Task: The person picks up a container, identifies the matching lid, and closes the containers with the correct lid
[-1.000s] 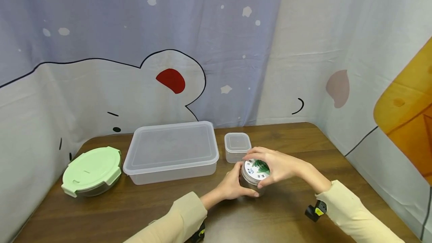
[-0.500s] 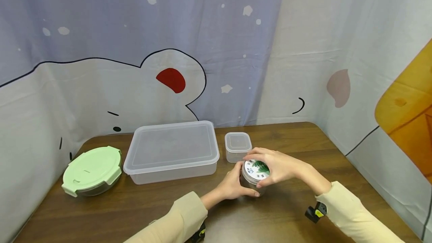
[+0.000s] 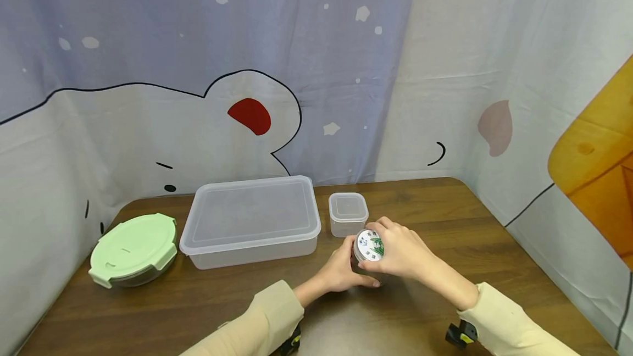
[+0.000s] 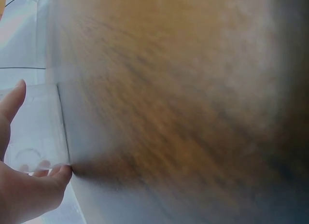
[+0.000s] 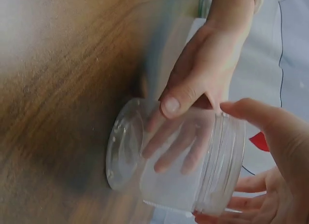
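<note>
A clear round plastic jar (image 5: 169, 190) stands upright on the wooden table. Its screw lid (image 3: 367, 244) bears a white label with green leaves, partly covered by my right hand. My left hand (image 3: 340, 272) grips the jar's body from the left, fingers behind and thumb in front. From above and the right, my right hand (image 3: 401, 251) holds the lid, thumb at the near side and fingers around the far side. Through the transparent wall, the left fingers show in the right wrist view, and no contents are visible inside.
Just behind the jar is a small square lidded container (image 3: 348, 210). A large rectangular lidded box (image 3: 254, 218) stands left of it, and a round container with a green clip lid (image 3: 133, 249) at far left. A printed curtain (image 3: 346, 98) hangs behind the table.
My right hand has swung round the lid, its wrist coming nearer, and the label appears turned slightly clockwise. The left hand keeps its grip in place.
</note>
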Action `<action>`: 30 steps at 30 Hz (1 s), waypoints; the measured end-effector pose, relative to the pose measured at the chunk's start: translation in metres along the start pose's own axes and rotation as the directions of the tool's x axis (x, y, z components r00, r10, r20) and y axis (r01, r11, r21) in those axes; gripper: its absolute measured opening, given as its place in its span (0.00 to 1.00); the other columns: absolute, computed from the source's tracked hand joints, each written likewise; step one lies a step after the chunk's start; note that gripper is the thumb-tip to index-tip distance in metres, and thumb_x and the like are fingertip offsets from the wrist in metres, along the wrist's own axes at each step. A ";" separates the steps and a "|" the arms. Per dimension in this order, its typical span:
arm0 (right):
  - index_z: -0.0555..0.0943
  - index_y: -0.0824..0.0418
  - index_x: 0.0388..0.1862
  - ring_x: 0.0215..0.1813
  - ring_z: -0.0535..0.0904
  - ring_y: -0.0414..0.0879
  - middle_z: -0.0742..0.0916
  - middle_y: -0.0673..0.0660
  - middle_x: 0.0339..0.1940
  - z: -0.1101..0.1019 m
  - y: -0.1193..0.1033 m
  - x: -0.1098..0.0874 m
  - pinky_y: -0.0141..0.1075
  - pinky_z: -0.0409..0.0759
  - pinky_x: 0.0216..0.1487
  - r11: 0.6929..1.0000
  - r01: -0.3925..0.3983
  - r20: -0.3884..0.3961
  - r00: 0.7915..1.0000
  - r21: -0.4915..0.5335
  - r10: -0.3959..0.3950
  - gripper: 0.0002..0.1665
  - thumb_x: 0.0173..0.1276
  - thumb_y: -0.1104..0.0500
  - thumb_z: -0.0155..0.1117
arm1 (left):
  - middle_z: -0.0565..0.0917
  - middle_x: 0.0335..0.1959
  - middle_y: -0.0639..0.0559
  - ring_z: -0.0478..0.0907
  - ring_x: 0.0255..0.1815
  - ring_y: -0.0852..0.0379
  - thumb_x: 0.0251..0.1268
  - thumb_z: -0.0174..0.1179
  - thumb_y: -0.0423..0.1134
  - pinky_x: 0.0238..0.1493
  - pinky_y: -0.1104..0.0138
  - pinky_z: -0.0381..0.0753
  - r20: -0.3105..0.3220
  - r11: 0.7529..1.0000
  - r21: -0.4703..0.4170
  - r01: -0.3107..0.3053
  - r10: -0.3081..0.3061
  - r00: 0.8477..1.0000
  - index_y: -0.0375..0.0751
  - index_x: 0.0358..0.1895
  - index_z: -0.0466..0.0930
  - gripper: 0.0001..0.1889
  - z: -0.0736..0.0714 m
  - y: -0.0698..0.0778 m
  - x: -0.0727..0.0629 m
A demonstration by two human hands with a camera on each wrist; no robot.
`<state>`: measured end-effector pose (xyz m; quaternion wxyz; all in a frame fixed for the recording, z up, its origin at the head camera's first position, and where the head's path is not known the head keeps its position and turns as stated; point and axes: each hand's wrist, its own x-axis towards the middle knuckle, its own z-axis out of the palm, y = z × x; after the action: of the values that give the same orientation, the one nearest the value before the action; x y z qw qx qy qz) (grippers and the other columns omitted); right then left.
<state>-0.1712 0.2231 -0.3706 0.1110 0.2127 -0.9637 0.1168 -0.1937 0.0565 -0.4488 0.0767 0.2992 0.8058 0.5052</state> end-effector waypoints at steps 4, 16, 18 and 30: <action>0.80 0.60 0.53 0.35 0.78 0.41 0.83 0.53 0.45 0.000 0.000 0.000 0.33 0.76 0.29 1.000 -0.009 -0.008 1.000 0.008 0.009 0.44 0.40 0.37 0.76 | 0.77 0.57 0.49 0.74 0.59 0.54 0.39 0.79 0.42 0.60 0.66 0.73 -0.001 0.999 -0.028 0.040 -0.040 0.999 0.42 0.63 0.61 0.45 0.001 0.000 0.001; 0.78 0.58 0.58 0.42 0.79 0.39 0.81 0.49 0.50 -0.007 0.007 0.002 0.29 0.76 0.35 0.995 0.080 0.006 0.997 0.066 -0.081 0.44 0.42 0.41 0.77 | 0.76 0.59 0.47 0.73 0.61 0.50 0.39 0.79 0.43 0.60 0.61 0.75 -0.010 0.999 0.000 0.044 -0.044 0.999 0.41 0.63 0.62 0.45 0.001 -0.002 0.001; 0.78 0.58 0.57 0.42 0.78 0.39 0.81 0.49 0.50 -0.006 0.007 0.003 0.29 0.76 0.35 0.994 0.087 0.014 0.996 0.069 -0.088 0.43 0.42 0.41 0.77 | 0.76 0.59 0.46 0.73 0.61 0.49 0.39 0.79 0.42 0.61 0.60 0.75 -0.011 0.999 0.000 0.038 -0.038 0.999 0.40 0.62 0.62 0.45 0.000 -0.001 0.001; 0.79 0.56 0.57 0.40 0.78 0.39 0.82 0.49 0.48 -0.002 0.009 0.002 0.29 0.75 0.32 0.997 0.055 0.037 0.998 0.059 -0.057 0.43 0.42 0.39 0.77 | 0.76 0.60 0.45 0.73 0.62 0.48 0.39 0.79 0.42 0.62 0.58 0.74 -0.008 0.999 -0.001 0.044 -0.044 0.999 0.40 0.64 0.61 0.46 0.001 0.001 0.001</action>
<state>-0.1763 0.2309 -0.3698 0.0896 0.2448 -0.9556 0.1373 -0.1934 0.0579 -0.4484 0.0848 0.2796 0.8121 0.5051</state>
